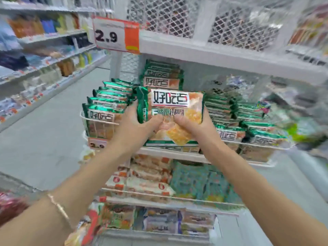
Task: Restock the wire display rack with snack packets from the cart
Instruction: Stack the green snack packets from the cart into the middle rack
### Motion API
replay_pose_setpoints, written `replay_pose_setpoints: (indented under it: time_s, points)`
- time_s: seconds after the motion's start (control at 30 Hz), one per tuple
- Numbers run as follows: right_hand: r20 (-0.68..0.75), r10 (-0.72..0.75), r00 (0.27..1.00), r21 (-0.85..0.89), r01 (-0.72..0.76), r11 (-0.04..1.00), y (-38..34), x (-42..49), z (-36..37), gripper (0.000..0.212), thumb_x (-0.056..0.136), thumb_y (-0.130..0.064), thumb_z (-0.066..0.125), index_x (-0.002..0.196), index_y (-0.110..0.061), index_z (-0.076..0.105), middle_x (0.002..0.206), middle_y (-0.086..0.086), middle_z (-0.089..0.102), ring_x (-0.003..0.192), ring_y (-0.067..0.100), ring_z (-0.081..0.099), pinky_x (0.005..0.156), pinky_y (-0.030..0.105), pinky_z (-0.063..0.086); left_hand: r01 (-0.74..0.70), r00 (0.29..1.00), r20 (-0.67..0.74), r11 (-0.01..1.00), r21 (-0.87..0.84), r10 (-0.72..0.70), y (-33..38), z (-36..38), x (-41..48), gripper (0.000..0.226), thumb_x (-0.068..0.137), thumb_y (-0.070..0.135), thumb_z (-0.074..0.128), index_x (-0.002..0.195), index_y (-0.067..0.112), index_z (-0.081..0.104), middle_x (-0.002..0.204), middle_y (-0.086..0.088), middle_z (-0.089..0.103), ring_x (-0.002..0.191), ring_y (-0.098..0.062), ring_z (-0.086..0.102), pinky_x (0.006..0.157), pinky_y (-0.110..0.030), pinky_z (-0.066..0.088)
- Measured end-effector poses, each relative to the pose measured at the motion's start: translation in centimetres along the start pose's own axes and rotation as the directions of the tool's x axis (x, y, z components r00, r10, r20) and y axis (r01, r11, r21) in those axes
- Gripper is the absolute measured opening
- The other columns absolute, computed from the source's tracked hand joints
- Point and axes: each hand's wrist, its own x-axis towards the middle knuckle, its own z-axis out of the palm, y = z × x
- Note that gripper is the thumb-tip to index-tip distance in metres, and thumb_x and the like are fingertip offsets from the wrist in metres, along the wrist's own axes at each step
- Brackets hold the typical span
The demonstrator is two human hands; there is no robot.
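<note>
Both my hands hold one green-and-orange snack packet (170,102), upright and facing me. My left hand (131,126) grips its left edge and my right hand (195,126) its right edge, thumbs pressed on the front. The packet is at the wire display rack (230,57), in the gap between rows of matching packets (106,107), below a 2.9 price sign (115,35).

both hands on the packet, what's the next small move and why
Probably ease the packet forward and down onto the shelf. The left hand and right hand grip it upright just in front of the shelf's middle, between the left stack and the right stack of matching green packets, so that looks like its place.
</note>
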Motion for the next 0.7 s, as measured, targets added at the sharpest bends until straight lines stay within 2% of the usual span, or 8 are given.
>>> replay_pose_setpoints:
  time_s: [0.1,0.27,0.37,0.43,0.5,0.57,0.63,0.7]
  points:
    - [-0.092,-0.074,0.993,-0.005,0.074,0.997,0.2,0.3,-7.2,0.112,0.051,-0.058,0.09,0.146,-0.029,0.038,0.126,-0.003,0.068,0.109,0.02,0.07,0.098,0.049,0.054,-0.083,0.993,0.082,0.996,0.013,0.082,2.4,6.6,2.1,0.024,0.088,0.029,0.069,0.096,0.044,0.051,0.098,0.019,0.064,0.08,0.013,0.061,0.065,-0.005,0.043]
    - [-0.203,-0.115,0.972,-0.125,0.09,0.988,1.5,4.7,-15.4,0.124,0.043,-0.076,0.084,0.148,-0.034,0.033,0.133,-0.007,0.062,0.114,0.017,0.066,0.102,0.049,0.051,-0.1,0.98,0.17,0.995,-0.016,0.102,3.5,15.5,8.4,0.03,0.09,0.021,0.068,0.085,0.041,0.045,0.075,0.027,0.063,0.063,0.026,0.053,0.053,0.003,0.038]
    - [-0.23,-0.143,0.963,-0.23,0.089,0.969,2.5,8.8,-17.7,0.129,0.042,-0.083,0.077,0.151,-0.034,0.028,0.145,-0.006,0.052,0.127,0.017,0.055,0.111,0.046,0.042,-0.055,0.992,0.113,0.998,0.003,0.054,3.7,19.2,12.3,0.026,0.088,0.021,0.07,0.082,0.035,0.049,0.077,0.017,0.062,0.064,0.017,0.06,0.057,-0.003,0.046]
    - [-0.217,-0.174,0.961,-0.246,0.118,0.962,2.8,11.8,-18.3,0.124,0.047,-0.074,0.079,0.151,-0.03,0.029,0.144,-0.007,0.05,0.126,0.011,0.053,0.109,0.034,0.041,-0.039,0.999,0.032,0.999,0.009,0.038,3.2,20.5,15.0,0.021,0.086,0.024,0.072,0.091,0.033,0.054,0.081,0.013,0.063,0.07,0.014,0.063,0.061,-0.008,0.047]
    - [-0.201,-0.19,0.961,-0.21,0.147,0.967,2.9,15.1,-18.6,0.102,0.058,-0.056,0.088,0.141,-0.025,0.039,0.129,-0.009,0.059,0.109,-0.002,0.06,0.096,0.016,0.046,-0.028,0.999,-0.03,0.999,0.023,0.029,3.7,21.2,17.3,0.045,0.077,0.033,0.07,0.117,0.023,0.054,0.096,0.001,0.068,0.082,-0.006,0.068,0.066,-0.021,0.049]
    - [-0.147,-0.191,0.971,-0.229,0.155,0.961,2.8,18.4,-18.1,0.076,0.072,-0.036,0.088,0.132,-0.024,0.045,0.115,-0.009,0.062,0.093,-0.011,0.061,0.079,0.005,0.046,-0.016,0.997,-0.076,0.999,-0.029,0.014,3.8,21.4,20.0,0.046,0.083,0.021,0.065,0.125,0.014,0.048,0.09,0.001,0.064,0.06,0.0,0.065,0.052,-0.017,0.047]
    - [-0.073,-0.169,0.983,-0.221,0.149,0.964,3.3,21.4,-17.4,0.105,0.075,-0.026,0.088,0.154,-0.016,0.019,0.14,0.004,0.052,0.115,0.006,0.057,0.087,0.012,0.047,0.013,0.994,-0.112,0.998,-0.056,-0.019,3.5,21.5,22.4,0.043,0.09,0.006,0.058,0.128,0.009,0.039,0.093,-0.003,0.061,0.053,-0.001,0.061,0.039,-0.012,0.04]
    - [0.024,-0.102,0.994,-0.207,0.105,0.973,4.1,23.4,-16.7,0.13,0.074,-0.024,0.089,0.158,-0.016,-0.011,0.158,0.01,0.033,0.135,0.019,0.044,0.101,0.019,0.037,0.127,0.987,-0.103,0.991,0.046,-0.122,2.1,21.8,24.2,0.075,0.086,0.006,0.064,0.146,0.008,0.02,0.117,-0.011,0.06,0.082,-0.016,0.066,0.048,-0.018,0.05]
